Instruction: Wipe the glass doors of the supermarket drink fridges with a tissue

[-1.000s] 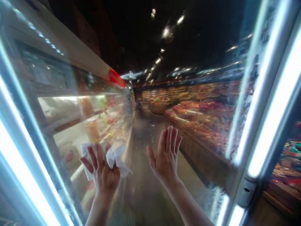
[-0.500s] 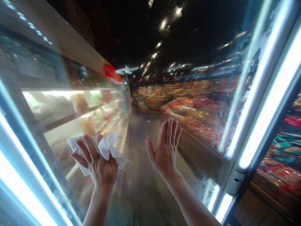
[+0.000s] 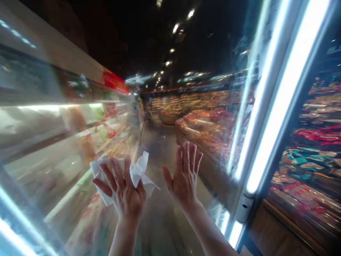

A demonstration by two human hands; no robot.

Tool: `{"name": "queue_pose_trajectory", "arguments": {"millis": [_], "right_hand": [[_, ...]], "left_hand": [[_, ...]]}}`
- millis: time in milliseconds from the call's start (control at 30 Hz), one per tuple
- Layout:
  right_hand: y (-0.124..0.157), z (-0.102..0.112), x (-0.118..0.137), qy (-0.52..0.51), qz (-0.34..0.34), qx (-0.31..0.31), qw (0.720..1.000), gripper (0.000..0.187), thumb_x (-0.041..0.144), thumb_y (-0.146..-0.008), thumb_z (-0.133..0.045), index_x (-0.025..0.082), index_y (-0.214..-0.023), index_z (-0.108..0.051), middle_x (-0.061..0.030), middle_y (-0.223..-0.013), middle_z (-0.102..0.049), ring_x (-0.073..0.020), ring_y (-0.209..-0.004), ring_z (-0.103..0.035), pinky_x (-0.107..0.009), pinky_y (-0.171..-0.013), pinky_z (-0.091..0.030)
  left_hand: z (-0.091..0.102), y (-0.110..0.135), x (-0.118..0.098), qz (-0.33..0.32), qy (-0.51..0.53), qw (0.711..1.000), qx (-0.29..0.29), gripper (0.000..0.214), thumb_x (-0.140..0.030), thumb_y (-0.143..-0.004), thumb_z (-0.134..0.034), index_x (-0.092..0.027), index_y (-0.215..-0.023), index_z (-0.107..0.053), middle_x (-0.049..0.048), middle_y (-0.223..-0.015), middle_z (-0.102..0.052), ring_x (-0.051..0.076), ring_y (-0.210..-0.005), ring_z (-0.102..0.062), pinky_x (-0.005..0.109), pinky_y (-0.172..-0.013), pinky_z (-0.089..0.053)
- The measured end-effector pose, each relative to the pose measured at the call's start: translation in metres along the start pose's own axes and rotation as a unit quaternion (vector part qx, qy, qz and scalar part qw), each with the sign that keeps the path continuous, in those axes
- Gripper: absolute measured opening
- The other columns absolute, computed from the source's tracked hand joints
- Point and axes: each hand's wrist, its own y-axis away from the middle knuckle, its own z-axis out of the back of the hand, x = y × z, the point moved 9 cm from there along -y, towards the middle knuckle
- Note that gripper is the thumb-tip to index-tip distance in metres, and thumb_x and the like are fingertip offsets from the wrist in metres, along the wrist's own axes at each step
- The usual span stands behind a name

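Note:
My left hand [image 3: 128,195] lies with spread fingers over a crumpled white paper towel [image 3: 139,168], pinning it against what looks like a clear glass pane. Part of the towel pokes up between the fingers, and its edges stick out on both sides. To the right, my right hand [image 3: 185,179] is stretched out flat, palm forward and thumb apart, with nothing in it. It seems to rest on the same pane, though the contact itself is hidden.
Bright light tubes [image 3: 287,96] run up the door frame on the right. Through the glass or in its reflections appear blurred lit shelves [image 3: 48,140], an aisle floor [image 3: 157,142] and heaped goods [image 3: 205,121]. Colourful packages [image 3: 303,165] lie beyond the frame.
My left hand and the paper towel have moved right and slightly down, closer to my right hand. The view has turned, shifting the door frame leftward. My right hand keeps its flat pose.

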Motion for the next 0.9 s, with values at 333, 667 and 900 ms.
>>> {"name": "queue_pose_trajectory", "arguments": {"millis": [333, 667, 900], "right_hand": [[-0.021, 0.036, -0.105, -0.001, 0.024, -0.002, 1.000, 0.082, 0.034, -0.102, -0.050, 0.019, -0.165, 0.000, -0.0115, -0.172, -0.005, -0.0340, -0.159, 0.000, -0.070, -0.123, -0.024], [-0.005, 0.054, -0.153, -0.038, 0.063, 0.004, 0.997, 0.074, 0.013, -0.099, -0.044, 0.013, -0.165, -0.009, -0.0124, -0.170, -0.020, -0.0285, -0.160, -0.010, -0.060, -0.128, -0.020], [-0.001, 0.057, -0.162, -0.049, 0.061, 0.024, 0.997, 0.075, 0.015, -0.100, -0.044, 0.012, -0.165, -0.007, -0.0128, -0.171, -0.015, -0.0310, -0.160, -0.011, -0.060, -0.127, -0.026]], "left_hand": [[-0.039, -0.020, -0.098, 0.071, 0.050, 0.996, 0.025, 0.067, -0.030, -0.094, -0.059, -0.027, -0.158, -0.038, 0.0142, -0.171, -0.017, 0.043, -0.158, -0.003, 0.073, -0.122, 0.006], [-0.071, 0.020, -0.180, 0.023, 0.046, 0.998, 0.021, 0.075, -0.024, -0.094, -0.054, -0.033, -0.161, -0.023, 0.0124, -0.173, -0.011, 0.042, -0.158, -0.005, 0.074, -0.122, 0.003], [-0.074, 0.005, -0.191, 0.037, 0.060, 0.997, 0.026, 0.065, -0.025, -0.094, -0.055, -0.028, -0.157, -0.040, 0.0140, -0.170, -0.022, 0.041, -0.158, -0.007, 0.071, -0.123, 0.005]]}}
